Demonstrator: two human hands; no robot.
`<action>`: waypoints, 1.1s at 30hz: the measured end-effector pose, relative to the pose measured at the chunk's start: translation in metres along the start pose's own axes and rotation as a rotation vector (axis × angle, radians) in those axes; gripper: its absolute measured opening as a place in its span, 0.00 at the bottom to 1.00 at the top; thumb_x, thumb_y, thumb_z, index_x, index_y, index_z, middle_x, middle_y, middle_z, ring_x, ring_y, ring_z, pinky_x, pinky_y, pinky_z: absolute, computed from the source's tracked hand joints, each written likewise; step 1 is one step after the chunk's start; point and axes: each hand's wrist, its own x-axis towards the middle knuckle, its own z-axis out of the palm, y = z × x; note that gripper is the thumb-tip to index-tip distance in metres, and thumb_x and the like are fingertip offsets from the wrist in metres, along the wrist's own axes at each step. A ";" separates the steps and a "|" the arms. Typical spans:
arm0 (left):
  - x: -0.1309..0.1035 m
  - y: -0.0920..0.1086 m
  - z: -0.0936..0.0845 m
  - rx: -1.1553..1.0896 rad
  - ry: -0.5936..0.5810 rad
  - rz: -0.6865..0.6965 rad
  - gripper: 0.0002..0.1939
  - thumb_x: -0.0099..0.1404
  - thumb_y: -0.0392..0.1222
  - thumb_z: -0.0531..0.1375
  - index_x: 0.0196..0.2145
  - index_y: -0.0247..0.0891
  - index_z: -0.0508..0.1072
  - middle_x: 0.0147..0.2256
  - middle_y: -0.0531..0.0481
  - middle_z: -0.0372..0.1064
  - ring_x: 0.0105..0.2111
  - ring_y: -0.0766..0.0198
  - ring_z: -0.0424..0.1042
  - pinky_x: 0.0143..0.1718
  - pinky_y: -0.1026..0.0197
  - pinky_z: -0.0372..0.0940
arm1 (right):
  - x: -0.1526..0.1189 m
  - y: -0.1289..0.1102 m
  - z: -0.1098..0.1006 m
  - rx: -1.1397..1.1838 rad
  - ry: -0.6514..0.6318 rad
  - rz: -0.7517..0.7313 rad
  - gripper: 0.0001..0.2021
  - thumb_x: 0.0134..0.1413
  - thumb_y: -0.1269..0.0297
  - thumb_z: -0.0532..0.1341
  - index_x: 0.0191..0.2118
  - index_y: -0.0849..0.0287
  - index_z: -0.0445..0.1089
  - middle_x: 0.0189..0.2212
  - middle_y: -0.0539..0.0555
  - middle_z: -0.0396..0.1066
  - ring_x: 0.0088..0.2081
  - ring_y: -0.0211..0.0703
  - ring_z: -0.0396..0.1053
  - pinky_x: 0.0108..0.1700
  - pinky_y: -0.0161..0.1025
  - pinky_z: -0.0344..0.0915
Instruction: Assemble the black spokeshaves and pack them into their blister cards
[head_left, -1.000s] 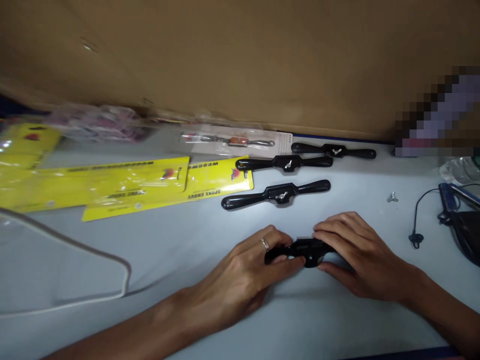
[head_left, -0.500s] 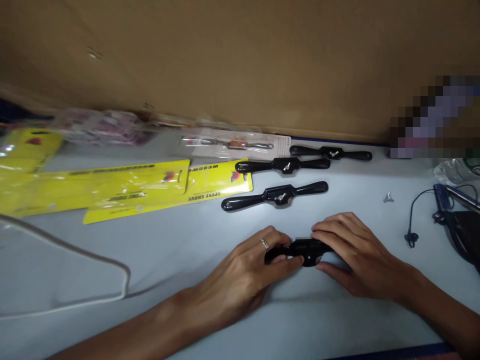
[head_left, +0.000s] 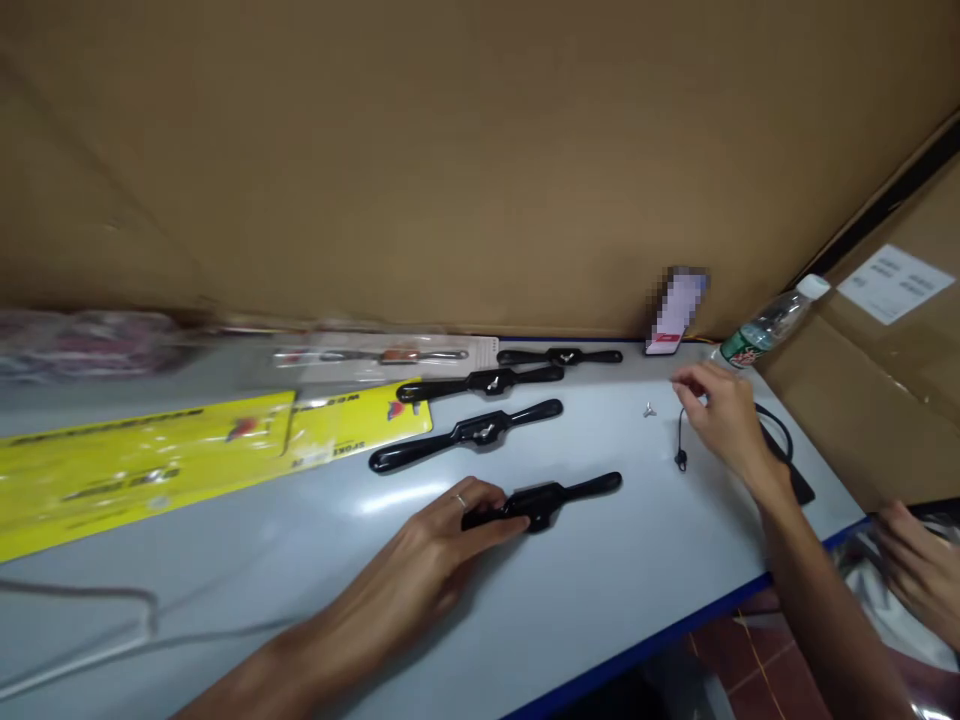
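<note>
My left hand [head_left: 442, 535], with a ring on one finger, grips a black spokeshave [head_left: 541, 503] by its left handle. The tool's right handle points freely up and to the right. My right hand [head_left: 716, 415] is away from the spokeshave, held over the right side of the table with nothing visible in its loosely bent fingers. Just left of it lies a small silver thumb screw [head_left: 649, 410]. Three more black spokeshaves, a near one [head_left: 480, 430], a middle one [head_left: 491, 381] and a far one [head_left: 566, 357], lie beyond my left hand.
Yellow spokeshave packages [head_left: 225, 440] lie on the left, and a clear blister pack [head_left: 382, 355] at the back. A phone [head_left: 671, 315], bottle [head_left: 761, 330] and black earphone [head_left: 681, 459] are on the right. A white wire [head_left: 82, 592] is front left. Another person's hand [head_left: 919, 565] shows at the right edge.
My right hand has let go of the spokeshave and moved right, near the thumb screw. My left hand keeps its hold. The view has swung to the right, bringing in the bottle.
</note>
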 end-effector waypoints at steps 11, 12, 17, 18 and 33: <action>0.009 0.005 -0.007 0.007 -0.068 -0.002 0.32 0.54 0.18 0.54 0.50 0.44 0.78 0.44 0.46 0.71 0.41 0.60 0.74 0.40 0.61 0.70 | 0.030 0.044 0.027 0.019 -0.614 0.018 0.03 0.52 0.71 0.61 0.33 0.61 0.74 0.27 0.52 0.74 0.29 0.41 0.68 0.34 0.35 0.61; 0.009 0.005 -0.007 0.010 -0.076 -0.007 0.32 0.54 0.18 0.54 0.51 0.44 0.78 0.44 0.46 0.71 0.41 0.60 0.74 0.40 0.60 0.70 | 0.032 0.048 0.029 0.017 -0.608 0.041 0.03 0.52 0.71 0.61 0.31 0.60 0.72 0.24 0.51 0.72 0.28 0.40 0.67 0.32 0.35 0.60; 0.010 0.005 -0.005 0.024 -0.094 -0.034 0.32 0.55 0.18 0.53 0.50 0.44 0.79 0.43 0.45 0.70 0.40 0.60 0.72 0.38 0.61 0.69 | 0.034 0.060 0.029 0.011 -0.469 0.123 0.06 0.48 0.70 0.60 0.24 0.56 0.64 0.22 0.52 0.69 0.28 0.43 0.65 0.34 0.38 0.58; 0.010 0.005 -0.004 0.026 -0.088 -0.035 0.32 0.55 0.19 0.53 0.50 0.44 0.79 0.42 0.45 0.70 0.39 0.60 0.72 0.38 0.61 0.69 | 0.033 0.059 0.029 0.020 -0.437 0.137 0.06 0.48 0.70 0.60 0.24 0.55 0.63 0.22 0.53 0.69 0.28 0.43 0.65 0.34 0.39 0.58; 0.012 0.007 -0.006 0.003 -0.094 -0.045 0.31 0.54 0.19 0.55 0.50 0.43 0.79 0.42 0.45 0.71 0.39 0.59 0.72 0.40 0.59 0.69 | -0.036 -0.118 0.029 0.328 -0.562 -0.229 0.07 0.63 0.71 0.57 0.42 0.57 0.71 0.34 0.52 0.76 0.35 0.42 0.73 0.39 0.39 0.65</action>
